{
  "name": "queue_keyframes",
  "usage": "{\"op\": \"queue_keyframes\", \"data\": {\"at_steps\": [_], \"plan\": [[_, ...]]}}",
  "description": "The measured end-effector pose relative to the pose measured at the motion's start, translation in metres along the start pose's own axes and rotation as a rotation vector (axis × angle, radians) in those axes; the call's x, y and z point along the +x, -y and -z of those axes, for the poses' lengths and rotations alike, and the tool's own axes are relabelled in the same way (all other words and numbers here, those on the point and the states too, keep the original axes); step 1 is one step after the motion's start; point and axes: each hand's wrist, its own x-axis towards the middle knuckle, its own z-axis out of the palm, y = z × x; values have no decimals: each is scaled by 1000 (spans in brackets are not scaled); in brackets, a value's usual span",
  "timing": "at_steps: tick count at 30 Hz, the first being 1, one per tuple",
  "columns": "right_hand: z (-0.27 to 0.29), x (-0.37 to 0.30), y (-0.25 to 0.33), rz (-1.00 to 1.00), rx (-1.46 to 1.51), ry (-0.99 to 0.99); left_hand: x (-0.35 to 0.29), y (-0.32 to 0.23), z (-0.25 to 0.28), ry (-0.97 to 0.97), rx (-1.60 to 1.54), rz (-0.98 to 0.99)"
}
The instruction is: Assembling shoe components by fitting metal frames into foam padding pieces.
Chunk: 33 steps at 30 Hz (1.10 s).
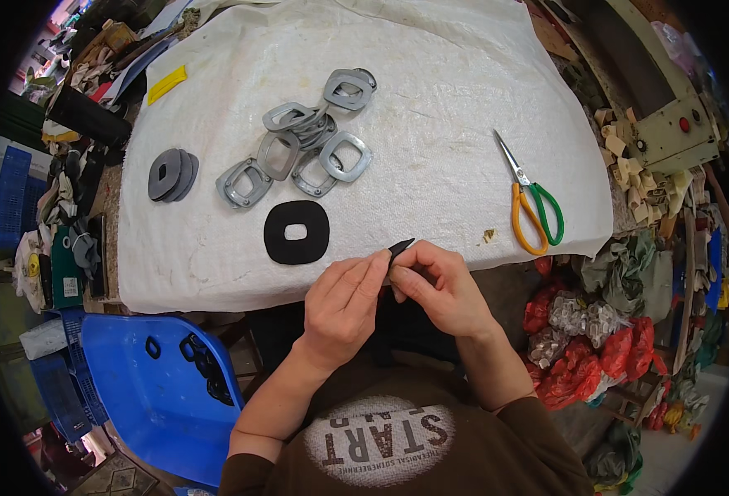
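Close to the table's front edge, my left hand (344, 302) and my right hand (439, 285) meet with fingers pinched. Between them is a thin black piece (401, 247), seen edge-on, with a pointed end sticking up; most of it is hidden by my fingers. A flat black rounded-square pad (275, 234) with a small hole in its middle lies just beyond my left hand. Farther off is a loose pile of grey rounded-square frames (353, 169). Left of it sits a short stack of dark grey pads (159, 183) with holes.
Scissors (521, 183) with one orange and one green handle lie at the right. A yellow strip (167, 84) rests at the far left on the white cloth (455, 124). Below left stands a blue tub (145, 397) holding black rings (207, 368); red bags (575, 376) are at the right.
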Motion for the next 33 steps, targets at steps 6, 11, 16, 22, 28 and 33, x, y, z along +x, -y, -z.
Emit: {"op": "queue_keyframes", "data": {"at_steps": [6, 11, 16, 22, 28, 33], "plan": [[2, 0, -5, 27, 165, 42, 2, 0, 1, 11, 7, -16], [4, 0, -5, 14, 123, 48, 1, -1, 0, 17, 30, -26], [6, 0, -3, -16, 160, 63, 0, -1, 0, 19, 1, -20], [6, 1, -10, -20, 270, 69, 0, -2, 1, 20, -72, 4], [2, 0, -9, 14, 274, 56, 0, -6, 3, 12, -199, 144], [1, -2, -6, 67, 164, 35, 2, -10, 5, 17, -270, 254]]}}
